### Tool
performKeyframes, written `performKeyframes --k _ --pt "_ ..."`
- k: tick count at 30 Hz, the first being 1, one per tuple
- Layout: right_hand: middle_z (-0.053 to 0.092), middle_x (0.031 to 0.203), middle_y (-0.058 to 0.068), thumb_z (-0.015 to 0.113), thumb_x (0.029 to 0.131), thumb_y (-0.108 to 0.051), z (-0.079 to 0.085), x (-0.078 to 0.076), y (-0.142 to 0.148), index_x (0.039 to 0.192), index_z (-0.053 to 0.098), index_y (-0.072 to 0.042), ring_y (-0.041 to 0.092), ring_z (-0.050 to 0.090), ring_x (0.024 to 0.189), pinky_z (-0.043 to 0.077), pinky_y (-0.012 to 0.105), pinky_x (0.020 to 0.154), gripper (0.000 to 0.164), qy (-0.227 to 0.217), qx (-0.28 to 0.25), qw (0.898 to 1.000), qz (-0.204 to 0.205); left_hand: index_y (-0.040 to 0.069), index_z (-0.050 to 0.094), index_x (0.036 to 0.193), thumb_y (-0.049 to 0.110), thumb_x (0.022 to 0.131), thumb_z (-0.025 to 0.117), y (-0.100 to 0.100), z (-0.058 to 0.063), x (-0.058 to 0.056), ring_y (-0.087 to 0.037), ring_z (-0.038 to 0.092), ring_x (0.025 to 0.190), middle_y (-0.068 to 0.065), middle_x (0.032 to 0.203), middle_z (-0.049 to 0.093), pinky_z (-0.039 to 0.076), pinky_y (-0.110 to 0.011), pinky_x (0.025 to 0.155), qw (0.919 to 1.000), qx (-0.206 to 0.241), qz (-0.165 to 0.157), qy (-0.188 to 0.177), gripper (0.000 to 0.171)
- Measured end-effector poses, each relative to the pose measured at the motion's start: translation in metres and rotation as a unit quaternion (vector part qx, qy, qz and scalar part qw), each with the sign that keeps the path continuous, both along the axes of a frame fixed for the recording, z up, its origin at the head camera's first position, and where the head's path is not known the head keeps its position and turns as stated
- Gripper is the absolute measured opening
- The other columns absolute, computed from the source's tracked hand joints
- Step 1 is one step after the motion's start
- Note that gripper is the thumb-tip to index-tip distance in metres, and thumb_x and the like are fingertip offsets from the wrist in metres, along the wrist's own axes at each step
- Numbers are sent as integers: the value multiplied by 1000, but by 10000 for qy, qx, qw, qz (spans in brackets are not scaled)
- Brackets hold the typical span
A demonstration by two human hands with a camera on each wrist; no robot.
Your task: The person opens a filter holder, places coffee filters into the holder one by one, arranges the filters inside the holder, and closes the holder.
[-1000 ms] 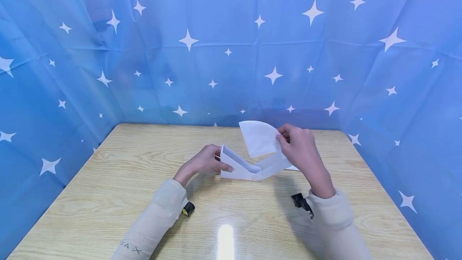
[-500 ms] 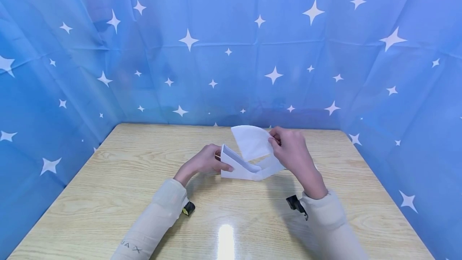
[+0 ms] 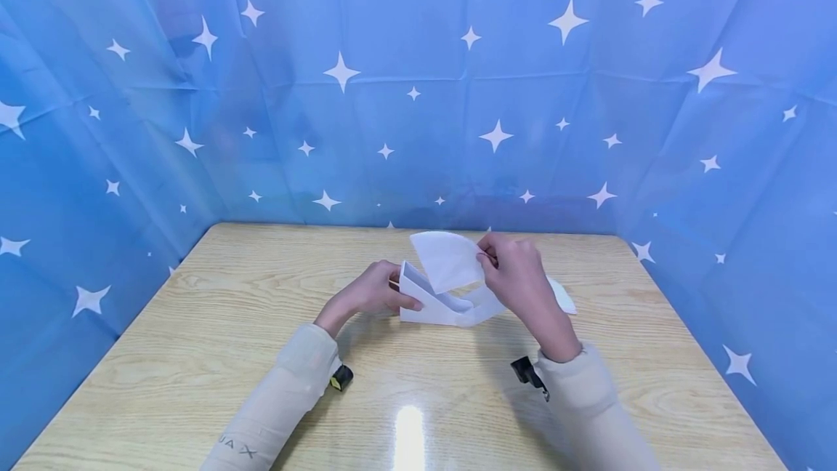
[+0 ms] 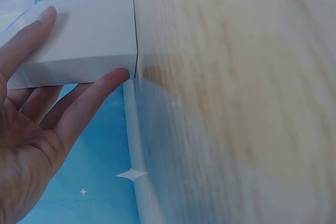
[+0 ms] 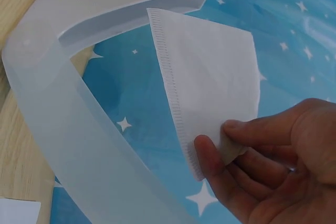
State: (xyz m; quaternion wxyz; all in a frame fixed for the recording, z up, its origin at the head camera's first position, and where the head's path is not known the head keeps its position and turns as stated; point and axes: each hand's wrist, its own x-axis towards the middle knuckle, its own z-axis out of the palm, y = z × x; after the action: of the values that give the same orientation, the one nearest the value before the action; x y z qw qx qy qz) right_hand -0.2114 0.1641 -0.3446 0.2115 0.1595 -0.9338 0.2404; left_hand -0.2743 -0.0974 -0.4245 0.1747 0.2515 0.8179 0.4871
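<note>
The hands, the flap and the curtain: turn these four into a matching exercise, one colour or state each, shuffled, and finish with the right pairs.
Things
1. Left hand
2. Right hand
3. Translucent flap
4. Curtain

Colours and states
A. Blue with white stars
B. Pinching a white paper piece, held up off the table
C. Extending at an angle from the rounded end of the white case
D. Gripping the white case, away from its rounded end

Right pairs
1-D, 2-B, 3-C, 4-A
</note>
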Motion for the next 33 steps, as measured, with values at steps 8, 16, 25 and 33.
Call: performKeyframes --k 8,16,25,33 --pt "69 75 6 67 98 -6 -3 2 -7 100 74 -2 13 51 56 44 29 59 8 -162 0 9999 43 12 76 107 15 83 87 0 0 0 -22 70 77 -5 92 76 64 -51 70 10000 3 41 -24 27" --pt "67 71 4 66 98 -6 -5 2 -10 100 74 -3 12 48 54 42 27 56 8 -162 -6 9998 117 11 76 109 15 83 88 0 -1 0 -18 70 79 -6 96 77 64 -51 71 10000 37 28 1 28" --pt "61 66 2 65 98 -4 -7 1 -12 99 73 -3 12 45 52 39 27 55 8 -295 -48 9992 269 11 76 108 15 83 88 0 -2 0 -17 70 80 -7 97 78 64 -49 70 10000 74 27 -21 29" --pt "69 78 8 63 98 0 -11 -1 -12 104 73 -2 13 44 52 38 28 55 12 -401 -97 9985 360 11 76 109 15 83 88 0 -1 0 -17 70 79 -7 96 78 64 -49 70 10000 66 34 -22 29"
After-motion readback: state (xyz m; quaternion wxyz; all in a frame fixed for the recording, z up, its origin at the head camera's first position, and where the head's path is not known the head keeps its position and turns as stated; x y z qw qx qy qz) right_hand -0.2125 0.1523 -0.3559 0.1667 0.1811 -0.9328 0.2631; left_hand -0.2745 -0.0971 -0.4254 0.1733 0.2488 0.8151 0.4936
